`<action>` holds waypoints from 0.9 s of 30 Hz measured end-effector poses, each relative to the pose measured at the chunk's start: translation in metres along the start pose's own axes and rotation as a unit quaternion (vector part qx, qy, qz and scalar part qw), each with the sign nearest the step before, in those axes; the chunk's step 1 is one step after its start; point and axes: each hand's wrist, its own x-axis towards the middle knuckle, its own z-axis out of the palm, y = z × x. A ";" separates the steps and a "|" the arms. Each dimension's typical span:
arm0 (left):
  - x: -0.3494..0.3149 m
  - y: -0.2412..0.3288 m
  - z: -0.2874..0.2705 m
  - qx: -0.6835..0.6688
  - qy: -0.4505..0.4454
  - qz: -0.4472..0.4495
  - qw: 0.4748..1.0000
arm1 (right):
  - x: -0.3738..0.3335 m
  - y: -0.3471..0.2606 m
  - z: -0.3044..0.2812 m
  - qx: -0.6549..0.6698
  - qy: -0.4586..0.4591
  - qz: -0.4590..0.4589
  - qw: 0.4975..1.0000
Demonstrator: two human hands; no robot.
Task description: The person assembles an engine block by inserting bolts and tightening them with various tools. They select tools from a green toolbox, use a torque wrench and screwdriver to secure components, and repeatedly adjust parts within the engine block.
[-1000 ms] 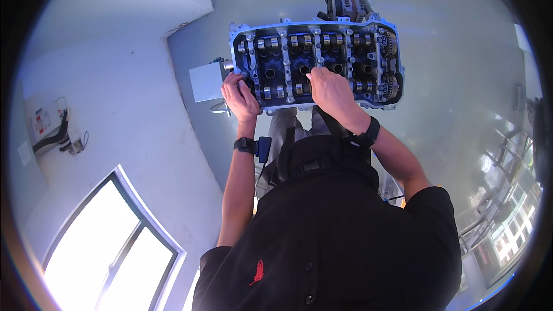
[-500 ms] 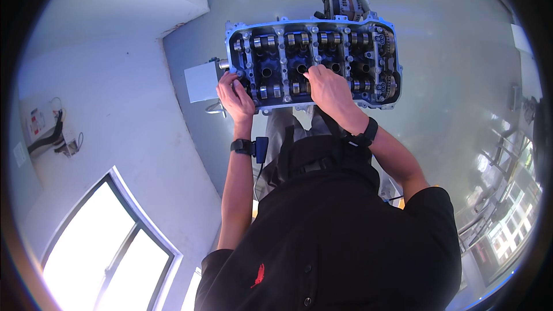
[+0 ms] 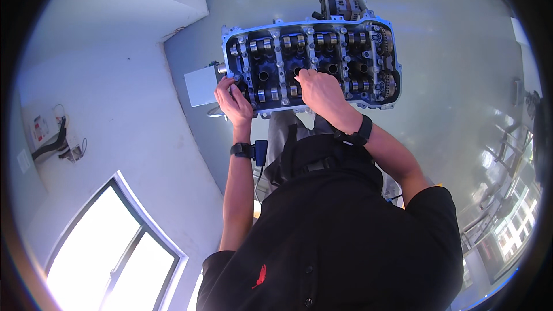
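Observation:
In front of my body stands an engine (image 3: 322,22) with its top uncovered, showing shiny camshaft lobes (image 3: 260,45), several round holes and a timing chain (image 3: 387,83) at its right end. My left hand (image 3: 235,103) lies at the near left corner, fingers bent over the rim. Over the middle-left of the engine, my right hand (image 3: 321,89) is closed in a pinch. Its fingertips are beside a dark round hole (image 3: 298,72) and partly cover the near camshaft. Whatever the pinch holds, if anything, is hidden by the fingers.
An alternator (image 3: 341,4) with a yellow ring sticks out at the engine's far side. A pale flat panel (image 3: 201,86) is off its left end. Farther left rises a white wall (image 3: 132,103) with a bright window (image 3: 118,242). Greenish floor (image 3: 455,80) extends to the right.
The engine sits slightly farther left in the view, and the wall and window have shifted a little too. My right hand stays by the same hole, its fingertips slightly closer. My left hand keeps its place.

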 end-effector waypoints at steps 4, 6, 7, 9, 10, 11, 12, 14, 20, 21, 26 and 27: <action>0.001 0.003 0.000 -0.011 0.002 -0.015 1.000 | 0.005 0.005 0.002 -0.001 0.026 -0.004 1.000; 0.002 0.003 0.000 -0.010 0.002 -0.014 1.000 | 0.007 0.004 0.004 -0.008 0.015 -0.006 1.000; 0.002 0.003 0.000 -0.009 0.002 -0.013 1.000 | 0.008 0.004 0.005 -0.014 0.004 -0.009 1.000; 0.001 0.002 -0.001 -0.005 0.002 -0.004 1.000 | 0.007 0.008 0.006 0.002 0.010 -0.016 1.000; 0.000 0.001 -0.002 -0.002 -0.001 0.004 1.000 | 0.007 0.010 0.006 0.019 0.015 -0.022 0.999; -0.001 0.000 -0.001 -0.001 0.001 0.004 1.000 | 0.007 0.013 0.005 0.018 0.016 -0.024 0.999; -0.001 0.000 -0.001 -0.003 0.005 -0.002 1.000 | 0.008 0.015 0.003 0.024 0.015 -0.033 0.999; -0.003 -0.001 0.000 -0.004 0.010 -0.009 1.000 | 0.006 0.017 -0.004 0.037 0.026 -0.040 0.998; -0.001 -0.005 0.002 -0.008 0.011 0.013 1.000 | -0.016 0.002 -0.056 0.059 0.083 -0.027 0.994; -0.001 -0.005 0.002 -0.009 0.011 0.013 1.000 | -0.021 0.001 -0.063 0.071 0.090 -0.017 0.993; -0.002 -0.004 0.001 -0.015 0.012 0.006 1.000 | -0.020 0.011 -0.051 0.092 0.086 -0.008 0.992; -0.002 -0.004 0.001 -0.015 0.009 0.006 1.000 | -0.016 0.013 -0.046 0.085 0.082 -0.014 0.993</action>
